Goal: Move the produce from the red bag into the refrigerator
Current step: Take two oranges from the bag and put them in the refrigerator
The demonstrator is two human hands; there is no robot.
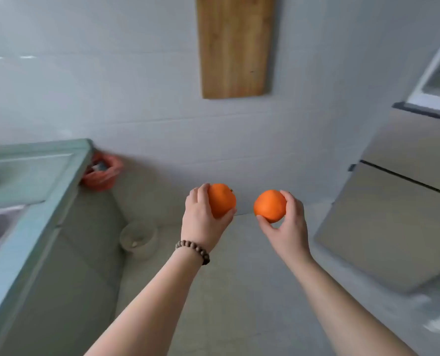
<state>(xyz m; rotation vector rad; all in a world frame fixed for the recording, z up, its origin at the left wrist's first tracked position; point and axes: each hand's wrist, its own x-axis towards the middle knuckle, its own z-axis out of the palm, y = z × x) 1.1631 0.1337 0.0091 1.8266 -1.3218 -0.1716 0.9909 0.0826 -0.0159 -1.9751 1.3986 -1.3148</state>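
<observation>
the left hand (201,217) holds one orange (222,200) with fingers curled round it, and the right hand (287,222) holds a second orange (270,206), both raised above the floor. the red bag (103,173) hangs at the counter's (33,176) end, its contents blurred. a pale bucket (138,237) stands on the floor. the refrigerator (399,201) is at right.

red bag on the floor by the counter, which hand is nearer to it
Left. The left hand, gripping an orange, is right of the red bag; the right hand is farther right.
</observation>
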